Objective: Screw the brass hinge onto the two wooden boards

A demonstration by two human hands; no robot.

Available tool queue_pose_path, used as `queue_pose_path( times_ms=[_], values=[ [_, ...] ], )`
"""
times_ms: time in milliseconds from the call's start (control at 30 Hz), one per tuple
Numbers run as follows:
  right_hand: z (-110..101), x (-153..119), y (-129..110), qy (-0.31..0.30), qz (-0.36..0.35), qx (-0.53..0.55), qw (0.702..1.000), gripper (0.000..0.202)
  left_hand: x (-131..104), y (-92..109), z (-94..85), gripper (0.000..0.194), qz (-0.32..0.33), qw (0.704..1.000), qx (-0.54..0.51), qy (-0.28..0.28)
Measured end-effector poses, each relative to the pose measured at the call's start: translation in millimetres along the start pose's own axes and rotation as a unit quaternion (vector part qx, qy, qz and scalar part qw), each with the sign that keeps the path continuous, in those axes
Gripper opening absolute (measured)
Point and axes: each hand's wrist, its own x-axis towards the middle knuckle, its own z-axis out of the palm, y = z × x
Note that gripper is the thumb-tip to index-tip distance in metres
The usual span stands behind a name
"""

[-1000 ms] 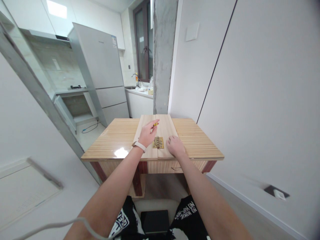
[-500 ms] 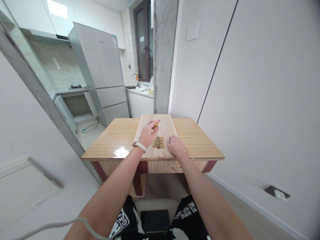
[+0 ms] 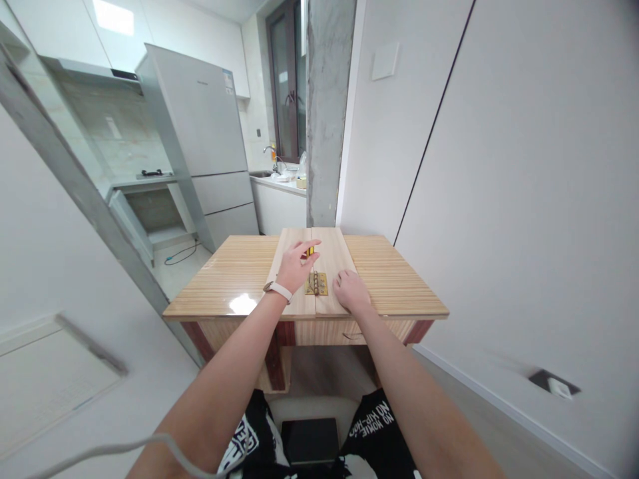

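Two pale boards [image 3: 332, 249] lie side by side on the striped table [image 3: 224, 269], with a brass hinge [image 3: 322, 285] spread across their seam toward the near edge and the right hand [image 3: 351, 291] resting just beside it on the right board, fingers curled closed. Slightly farther out, the left hand [image 3: 296, 265], wearing a white-strapped watch [image 3: 279, 291] at the wrist, pinches a yellow piece [image 3: 311, 251], too small to identify with certainty, between thumb and fingers over the boards. Beyond the table stand a grey refrigerator [image 3: 200, 120] and a sink counter [image 3: 280, 207].

The left hand [image 3: 295, 267] partly hides the small yellow piece [image 3: 311, 251].
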Motion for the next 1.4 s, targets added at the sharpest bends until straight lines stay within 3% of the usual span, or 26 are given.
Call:
queue_pose_path(
  times_ms=[233, 400, 700, 967, 1233, 1400],
  values=[
    [1.3, 0.9, 0.9, 0.0, -0.004, 0.002, 1.0, 0.035, -1.4, 0.6, 0.2, 0.054, 0.024, 0.999, -0.014, -0.027],
    [1.4, 1.0, 0.9, -0.007, 0.003, 0.004, 1.0, 0.034, -1.7, -1.4, 1.9, 0.05, 0.001, 0.998, -0.041, -0.041],
    [1.2, 0.9, 1.2, 0.007, 0.0, 0.001, 1.0, 0.032, -1.0, -0.3, -0.1, 0.044, 0.003, 1.0, 0.004, -0.026],
    [1.3, 0.8, 1.1, 0.002, -0.004, -0.001, 1.0, 0.035, -3.2, -3.0, 3.2, 0.062, 0.014, 0.998, -0.041, -0.05],
    [3.4, 0.7, 1.8, 0.001, -0.006, 0.004, 1.0, 0.036, -0.4, 1.9, 5.4, 0.05, -0.01, 0.996, -0.049, -0.074],
    [4.0, 0.9, 1.8, 0.01, -0.005, 0.003, 1.0, 0.035, 0.3, 5.7, 3.4, 0.043, -0.012, 0.998, -0.027, -0.052]
  ],
)
